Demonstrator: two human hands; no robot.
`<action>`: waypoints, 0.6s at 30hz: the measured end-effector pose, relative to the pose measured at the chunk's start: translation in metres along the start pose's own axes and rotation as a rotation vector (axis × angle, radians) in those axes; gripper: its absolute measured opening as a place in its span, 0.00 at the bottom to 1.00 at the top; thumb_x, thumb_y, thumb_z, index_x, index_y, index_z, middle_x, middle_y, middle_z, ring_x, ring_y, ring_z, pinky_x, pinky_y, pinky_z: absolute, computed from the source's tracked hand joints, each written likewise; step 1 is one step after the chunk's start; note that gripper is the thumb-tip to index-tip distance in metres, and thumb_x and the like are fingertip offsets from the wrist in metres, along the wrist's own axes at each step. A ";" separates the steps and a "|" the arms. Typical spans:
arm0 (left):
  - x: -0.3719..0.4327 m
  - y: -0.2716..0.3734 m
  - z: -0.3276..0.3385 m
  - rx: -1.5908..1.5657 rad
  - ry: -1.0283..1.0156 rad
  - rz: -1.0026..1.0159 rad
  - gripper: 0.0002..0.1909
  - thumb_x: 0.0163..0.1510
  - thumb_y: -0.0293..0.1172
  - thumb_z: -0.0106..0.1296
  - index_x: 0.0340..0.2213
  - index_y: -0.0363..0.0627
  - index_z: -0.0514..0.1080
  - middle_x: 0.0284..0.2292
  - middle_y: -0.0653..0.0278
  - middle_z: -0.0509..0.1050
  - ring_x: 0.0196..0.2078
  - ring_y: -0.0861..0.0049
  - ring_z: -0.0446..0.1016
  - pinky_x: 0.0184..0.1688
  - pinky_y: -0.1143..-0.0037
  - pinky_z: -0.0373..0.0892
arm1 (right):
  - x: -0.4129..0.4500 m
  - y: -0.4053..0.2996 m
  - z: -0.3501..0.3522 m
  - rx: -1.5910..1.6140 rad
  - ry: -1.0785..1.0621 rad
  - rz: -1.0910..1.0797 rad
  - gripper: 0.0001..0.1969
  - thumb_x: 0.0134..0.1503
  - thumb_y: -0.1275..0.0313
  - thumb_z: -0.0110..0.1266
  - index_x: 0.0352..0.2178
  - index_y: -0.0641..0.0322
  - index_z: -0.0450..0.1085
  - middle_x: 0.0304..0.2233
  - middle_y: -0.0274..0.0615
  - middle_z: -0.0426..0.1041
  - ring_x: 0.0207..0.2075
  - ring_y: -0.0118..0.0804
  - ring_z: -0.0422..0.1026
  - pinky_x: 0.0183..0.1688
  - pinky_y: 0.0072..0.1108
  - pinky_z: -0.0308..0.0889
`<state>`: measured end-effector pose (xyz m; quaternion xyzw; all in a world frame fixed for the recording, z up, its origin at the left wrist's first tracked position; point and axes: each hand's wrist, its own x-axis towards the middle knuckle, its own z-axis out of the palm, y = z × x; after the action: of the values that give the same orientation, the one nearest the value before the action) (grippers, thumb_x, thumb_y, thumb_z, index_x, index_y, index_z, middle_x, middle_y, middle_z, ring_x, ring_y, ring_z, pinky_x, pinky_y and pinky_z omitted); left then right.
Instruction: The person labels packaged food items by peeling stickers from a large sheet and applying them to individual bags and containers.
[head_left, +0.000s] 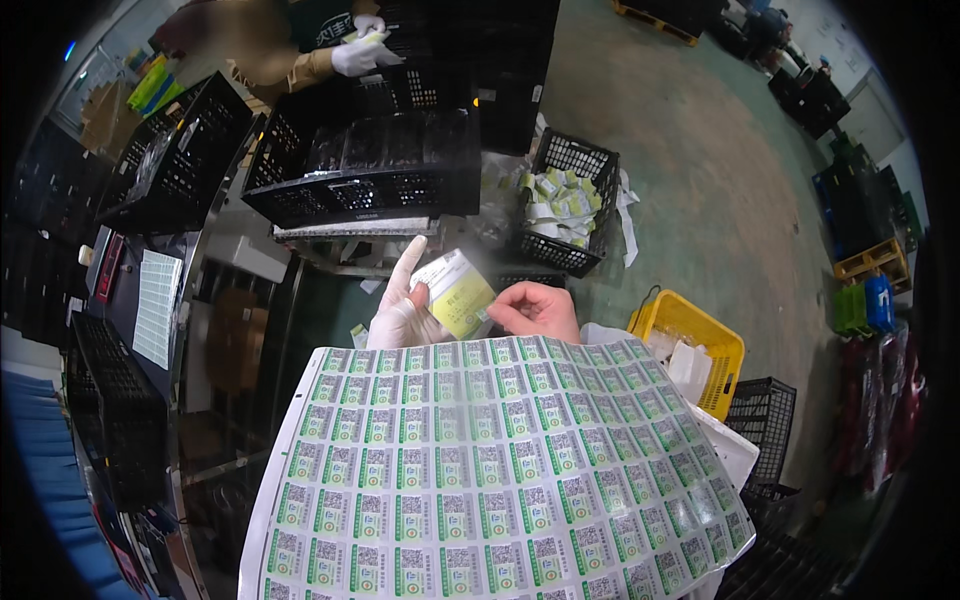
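Observation:
My left hand (401, 315), in a thin white glove, holds a yellow-green and white printed label (457, 289) between thumb and palm, its index finger raised. My bare right hand (536, 311) is beside it, thumb and index finger pinched on a small green sticker (483, 313) at the label's lower right edge. How firmly the sticker lies on the label cannot be told. Closer to me, a large sheet of small green and white stickers (465, 465) with printed codes spreads across the lower view and hides my wrists.
Across from me a person's gloved hands (360, 56) hold similar labels above a black crate (360, 187) of dark packages. Loose yellow-green labels fill a black basket (574, 251). A yellow basket (724, 352) stands at the right. Another sticker sheet (156, 307) lies at the left.

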<state>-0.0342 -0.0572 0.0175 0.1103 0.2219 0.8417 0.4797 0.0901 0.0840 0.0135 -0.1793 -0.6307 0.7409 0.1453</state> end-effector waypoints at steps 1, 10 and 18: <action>0.001 0.001 -0.001 -0.003 -0.019 0.006 0.29 0.54 0.29 0.39 0.55 0.50 0.42 0.49 0.49 0.58 0.50 0.58 0.62 0.47 0.59 0.64 | 0.002 0.003 0.000 -0.057 0.001 -0.002 0.04 0.48 0.77 0.54 0.25 0.69 0.69 0.21 0.31 0.70 0.23 0.16 0.66 0.27 0.10 0.62; 0.002 0.002 0.018 0.133 0.011 -0.001 0.32 0.52 0.31 0.45 0.55 0.49 0.44 0.47 0.51 0.62 0.48 0.62 0.64 0.46 0.63 0.64 | 0.012 0.013 0.000 -0.072 0.060 -0.126 0.05 0.46 0.79 0.54 0.28 0.68 0.68 0.22 0.30 0.69 0.21 0.16 0.64 0.24 0.09 0.61; 0.001 -0.025 0.035 0.604 0.014 0.142 0.36 0.50 0.40 0.49 0.55 0.47 0.44 0.46 0.51 0.61 0.47 0.65 0.64 0.45 0.71 0.64 | 0.014 0.014 -0.009 0.315 -0.095 -0.041 0.04 0.51 0.77 0.49 0.28 0.67 0.67 0.17 0.30 0.63 0.17 0.17 0.60 0.18 0.09 0.55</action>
<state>-0.0018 -0.0365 0.0365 0.2574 0.4569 0.7698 0.3637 0.0817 0.0958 -0.0024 -0.1063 -0.5164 0.8351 0.1567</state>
